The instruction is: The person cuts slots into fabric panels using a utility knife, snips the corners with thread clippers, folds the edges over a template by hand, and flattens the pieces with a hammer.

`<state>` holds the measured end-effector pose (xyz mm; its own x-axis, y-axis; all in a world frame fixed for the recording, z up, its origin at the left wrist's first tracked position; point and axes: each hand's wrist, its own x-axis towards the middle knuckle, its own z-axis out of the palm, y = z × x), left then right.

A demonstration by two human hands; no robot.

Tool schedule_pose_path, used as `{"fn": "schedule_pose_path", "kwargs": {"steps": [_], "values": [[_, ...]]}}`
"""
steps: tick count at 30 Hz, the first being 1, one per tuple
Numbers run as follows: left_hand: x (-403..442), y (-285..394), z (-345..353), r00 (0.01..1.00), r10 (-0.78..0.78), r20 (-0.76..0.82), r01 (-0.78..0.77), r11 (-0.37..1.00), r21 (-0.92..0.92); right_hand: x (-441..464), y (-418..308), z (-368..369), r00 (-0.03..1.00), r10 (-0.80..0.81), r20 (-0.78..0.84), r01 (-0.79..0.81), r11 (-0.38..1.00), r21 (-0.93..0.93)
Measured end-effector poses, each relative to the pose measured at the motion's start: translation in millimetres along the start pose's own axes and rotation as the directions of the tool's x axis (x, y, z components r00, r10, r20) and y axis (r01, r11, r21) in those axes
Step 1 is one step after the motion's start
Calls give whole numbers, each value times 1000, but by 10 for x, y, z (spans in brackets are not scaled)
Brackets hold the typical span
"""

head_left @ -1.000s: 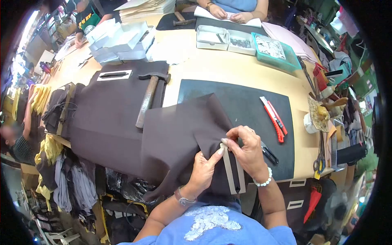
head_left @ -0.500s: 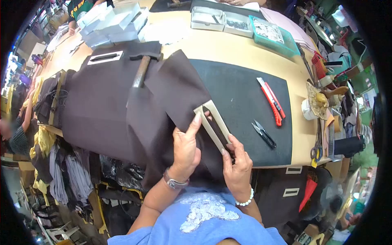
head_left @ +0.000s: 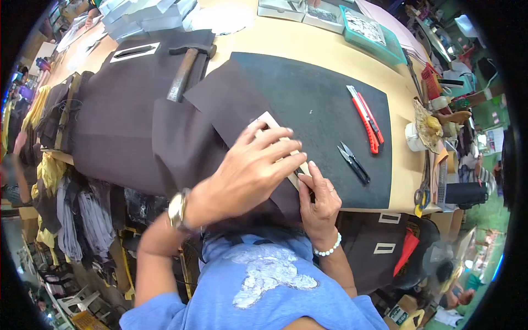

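Observation:
My left hand (head_left: 250, 168) lies across a cream rectangular frame (head_left: 268, 120) on dark brown sheet material (head_left: 223, 91), its fingers spread and slightly blurred. Most of the frame and its long slot is hidden beneath that hand; only the far corner and a strip at the near end show. My right hand (head_left: 320, 201) pinches the near end of the frame and the material between thumb and fingers. Left of both hands the brown material hangs in folds over the table edge. A hammer (head_left: 182, 74) rests on the sheet behind them.
On the dark mat (head_left: 308, 93) lie a red cutter knife (head_left: 365, 118) and black thread snips (head_left: 355, 162). White boxes (head_left: 146, 16) and a teal tray (head_left: 374, 41) stand at the back. Scissors (head_left: 422, 197) hang at the right edge, below a glue pot (head_left: 415, 136).
My left hand has let go of the frame's edge and swung over its top with fingers spread. The right hand keeps its hold. The whole view has shifted slightly.

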<state>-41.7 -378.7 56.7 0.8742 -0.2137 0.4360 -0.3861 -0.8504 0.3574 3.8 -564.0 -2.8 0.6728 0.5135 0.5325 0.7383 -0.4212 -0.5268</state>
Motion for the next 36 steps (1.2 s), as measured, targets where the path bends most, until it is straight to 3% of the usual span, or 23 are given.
{"fn": "schedule_pose_path", "kwargs": {"steps": [4,5,7,11,17,21,24,25,28,32,36], "values": [[270,-403,187,904,178,390,-136,982,-133,-26,35,53,997,-60,-46,60,998,-13],[318,-490,220,890,237,390,-169,965,-201,-25,44,60,996,-75,-55,74,997,-20],[433,-578,201,805,229,547,-105,963,-247,-18,45,56,995,-89,-47,87,995,-40],[518,-671,130,715,218,664,7,948,-319,-1,53,19,992,-127,7,127,989,-72],[380,-877,77,799,175,575,33,942,-333,49,42,-146,926,-314,210,343,931,-123],[298,-940,120,854,172,492,15,935,-353,-43,135,-227,910,-362,203,375,927,-30],[269,-954,129,871,185,455,1,925,-380,-13,91,-296,981,-48,188,21,989,145],[257,-959,134,877,191,442,-4,921,-390,-14,104,-297,975,37,220,-64,991,117],[246,-979,161,888,204,412,-24,915,-403,92,32,-254,960,-27,280,62,991,-120],[219,-1009,200,900,224,373,-50,905,-422,3,-27,-290,903,5,431,137,945,-297],[231,-1006,189,900,237,364,-66,903,-426,184,-55,-199,802,33,596,195,929,-314]]}}
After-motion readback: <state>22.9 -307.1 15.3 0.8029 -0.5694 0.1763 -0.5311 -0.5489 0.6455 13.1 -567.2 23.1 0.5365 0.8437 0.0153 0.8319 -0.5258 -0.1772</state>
